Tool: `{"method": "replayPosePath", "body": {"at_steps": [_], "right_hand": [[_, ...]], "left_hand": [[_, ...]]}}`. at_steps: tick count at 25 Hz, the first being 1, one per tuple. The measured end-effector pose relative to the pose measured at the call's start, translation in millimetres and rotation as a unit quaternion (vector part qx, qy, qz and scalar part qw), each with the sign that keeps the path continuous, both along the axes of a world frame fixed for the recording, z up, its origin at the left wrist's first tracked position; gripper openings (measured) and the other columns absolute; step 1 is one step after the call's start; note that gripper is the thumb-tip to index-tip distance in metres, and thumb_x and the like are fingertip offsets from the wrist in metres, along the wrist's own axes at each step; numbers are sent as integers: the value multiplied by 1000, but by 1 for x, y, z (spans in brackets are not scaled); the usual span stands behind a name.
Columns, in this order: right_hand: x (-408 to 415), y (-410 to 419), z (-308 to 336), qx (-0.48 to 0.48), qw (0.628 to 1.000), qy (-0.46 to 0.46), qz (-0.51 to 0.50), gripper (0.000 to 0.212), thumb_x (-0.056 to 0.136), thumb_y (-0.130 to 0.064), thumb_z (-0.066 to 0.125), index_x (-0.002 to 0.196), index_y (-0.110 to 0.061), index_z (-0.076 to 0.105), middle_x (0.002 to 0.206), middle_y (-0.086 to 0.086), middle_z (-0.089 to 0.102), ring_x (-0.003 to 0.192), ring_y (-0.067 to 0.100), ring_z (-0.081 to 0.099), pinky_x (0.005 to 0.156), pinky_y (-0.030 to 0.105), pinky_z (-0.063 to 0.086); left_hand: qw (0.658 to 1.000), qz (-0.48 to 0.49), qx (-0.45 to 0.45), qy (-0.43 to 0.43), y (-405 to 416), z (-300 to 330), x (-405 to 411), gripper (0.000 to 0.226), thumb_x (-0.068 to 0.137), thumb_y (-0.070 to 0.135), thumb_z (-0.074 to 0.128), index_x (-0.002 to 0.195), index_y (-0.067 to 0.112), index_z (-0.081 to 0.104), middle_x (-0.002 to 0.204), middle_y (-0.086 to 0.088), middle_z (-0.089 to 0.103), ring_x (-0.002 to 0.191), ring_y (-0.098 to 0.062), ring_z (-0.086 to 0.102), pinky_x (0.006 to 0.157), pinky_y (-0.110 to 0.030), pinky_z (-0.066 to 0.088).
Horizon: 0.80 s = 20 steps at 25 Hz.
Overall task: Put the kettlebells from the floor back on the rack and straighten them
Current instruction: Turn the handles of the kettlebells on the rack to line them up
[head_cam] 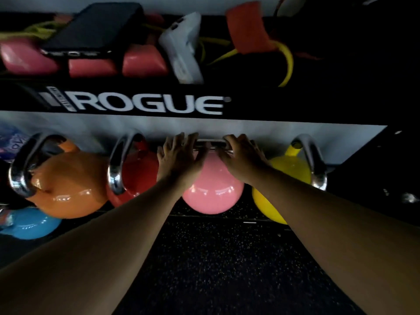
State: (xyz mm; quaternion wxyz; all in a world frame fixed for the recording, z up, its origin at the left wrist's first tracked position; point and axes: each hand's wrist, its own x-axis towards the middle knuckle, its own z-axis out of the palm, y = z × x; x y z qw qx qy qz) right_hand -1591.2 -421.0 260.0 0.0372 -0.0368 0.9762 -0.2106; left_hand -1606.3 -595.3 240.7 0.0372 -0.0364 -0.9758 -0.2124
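While both hands rest on the steel handle of the pink kettlebell (pixel 212 192), that bell sits on the lower shelf of the rack (pixel 145 105), between the red kettlebell (pixel 138 171) and the yellow kettlebell (pixel 288 176). The left hand (pixel 179 158) lies with fingers loosely spread over the handle; the right hand (pixel 243 155) curls around it. An orange kettlebell (pixel 70 185) stands further left. A blue kettlebell (pixel 29 223) sits lower at the left edge, seemingly on the floor, so it probably remains to be racked.
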Motion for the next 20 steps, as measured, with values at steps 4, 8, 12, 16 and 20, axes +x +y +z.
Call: {"method": "replayPosePath", "body": {"at_steps": [4, 8, 12, 16, 20], "right_hand": [[-3, -7, -5, -42, 999, -14, -18, 50, 96, -54, 42, 128, -16, 43, 122, 16, 53, 112, 34, 52, 79, 31, 33], [15, -39, -9, -53, 987, 15, -153, 55, 97, -52, 42, 135, -13, 41, 132, 20, 49, 117, 38, 49, 80, 35, 39], [27, -45, -10, -145, 971, -2, -189, 51, 91, -59, 48, 123, -19, 50, 117, 16, 63, 108, 33, 59, 85, 42, 48], [26, -36, -6, -319, 921, -27, -224, 42, 82, -60, 60, 104, -24, 62, 99, 8, 71, 92, 30, 66, 74, 42, 52], [45, -53, -22, -386, 888, 19, -247, 30, 98, -40, 48, 115, -18, 60, 90, 10, 69, 75, 14, 62, 67, 28, 47]], "left_hand": [[945, 63, 299, -118, 1, -19, 13, 67, 89, 71, 27, 148, 44, 10, 158, -11, 20, 138, -37, 33, 109, -57, 32], [903, 45, 410, -122, 6, -12, -19, 56, 98, 54, 23, 151, 41, 10, 162, -8, 7, 146, -34, 21, 113, -53, 22], [896, 47, 421, -130, 16, -17, -19, 63, 98, 54, 25, 153, 28, 10, 162, -11, 12, 145, -27, 21, 111, -40, 19], [870, 48, 472, -131, 26, -21, -21, 77, 87, 69, 27, 145, 19, 31, 151, -13, 37, 137, -25, 37, 116, -37, 21], [877, -39, 447, -173, 37, -22, -31, 67, 96, 55, 28, 149, 15, 32, 154, -4, 36, 142, -17, 33, 109, -13, 21]]}}
